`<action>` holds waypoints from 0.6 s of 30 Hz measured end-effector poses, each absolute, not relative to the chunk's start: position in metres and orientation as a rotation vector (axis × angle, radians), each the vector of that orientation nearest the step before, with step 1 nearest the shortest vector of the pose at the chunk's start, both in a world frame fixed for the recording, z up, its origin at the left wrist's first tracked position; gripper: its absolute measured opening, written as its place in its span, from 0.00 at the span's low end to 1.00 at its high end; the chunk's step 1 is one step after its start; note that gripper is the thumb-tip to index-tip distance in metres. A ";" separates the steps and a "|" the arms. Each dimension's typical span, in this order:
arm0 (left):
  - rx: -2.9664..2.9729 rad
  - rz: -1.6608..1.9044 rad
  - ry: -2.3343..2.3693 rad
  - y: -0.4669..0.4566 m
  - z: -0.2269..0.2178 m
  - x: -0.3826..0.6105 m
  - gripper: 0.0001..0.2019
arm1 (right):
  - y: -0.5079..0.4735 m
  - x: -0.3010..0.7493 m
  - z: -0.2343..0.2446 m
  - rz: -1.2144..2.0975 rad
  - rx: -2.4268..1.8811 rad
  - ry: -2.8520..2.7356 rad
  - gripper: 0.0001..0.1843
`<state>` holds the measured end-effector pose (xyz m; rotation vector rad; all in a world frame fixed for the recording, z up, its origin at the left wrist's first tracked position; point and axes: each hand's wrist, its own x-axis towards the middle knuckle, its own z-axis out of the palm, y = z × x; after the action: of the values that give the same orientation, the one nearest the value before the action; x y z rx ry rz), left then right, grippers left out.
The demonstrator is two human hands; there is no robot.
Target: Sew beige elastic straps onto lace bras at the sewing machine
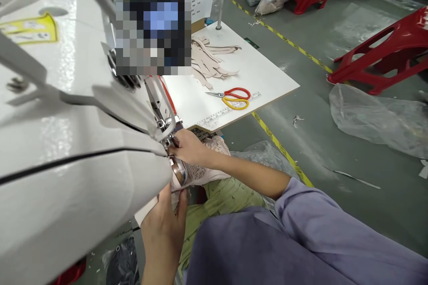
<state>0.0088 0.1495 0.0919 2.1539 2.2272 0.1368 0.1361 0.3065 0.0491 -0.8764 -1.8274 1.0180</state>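
A white sewing machine [140, 173] takes up the left side, its presser foot and needle parts [166, 136] at the end of the arm. Beneath it lies a pale pink lace garment [200, 173], hanging down toward my lap. My left hand [163, 220] pinches the pale fabric below the arm's tip between thumb and fingers; a light strip [146, 210] sticks out beside it. Bent fingers of my right hand [190, 147] are closed right at the presser foot, above the lace. Their tips are partly hidden by the metal parts, so what they grip is unclear.
On the white table [267, 75] lie scissors [236, 98] with red and yellow handles, a printed ruler scale [214, 119] and a pile of beige strips [210, 62]. Red stools [377, 58] and clear plastic bags [377, 116] stand or lie on the floor to the right.
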 end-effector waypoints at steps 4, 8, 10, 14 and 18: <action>2.190 0.206 2.167 0.151 0.090 0.012 0.29 | 0.305 0.139 0.049 1.040 -0.814 -1.767 0.20; 2.166 0.200 2.175 0.148 0.088 0.006 0.29 | 0.304 0.136 0.049 1.036 -0.874 -1.781 0.19; 2.146 0.217 2.186 0.146 0.086 0.003 0.29 | 0.301 0.135 0.049 1.047 -0.892 -1.755 0.19; 2.085 0.372 2.232 0.140 0.078 0.005 0.39 | 0.286 0.146 0.047 1.207 -0.888 -1.566 0.22; 2.088 0.492 2.275 0.134 0.066 0.015 0.47 | 0.256 0.170 0.043 1.327 -0.887 -1.427 0.20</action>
<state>0.0153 0.1339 0.0661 2.0883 2.2753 0.4921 0.1704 0.2558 0.0434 -0.8874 -1.4273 1.3274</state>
